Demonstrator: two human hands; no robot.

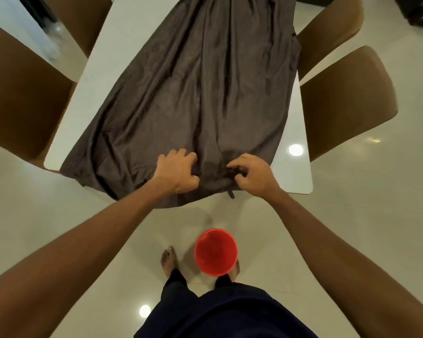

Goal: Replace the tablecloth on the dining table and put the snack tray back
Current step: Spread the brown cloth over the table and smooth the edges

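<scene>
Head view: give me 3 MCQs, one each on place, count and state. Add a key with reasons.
1. Where does the round red plastic bucket stand?
A. on the white dining table
B. on the pale tiled floor by the person's feet
C. on a chair

2. How many brown chairs show?
A. two
B. three
C. four

3. The wrinkled dark grey tablecloth is:
A. folded in the bucket
B. gripped at its near edge by the left hand and right hand
C. spread flat over the whole table

Key:
1B, it sits on the tiles beside the feet.
2C, two flank each long side of the table.
3B, both hands' fingers curl into the hem, and bare table shows on either side.
</scene>
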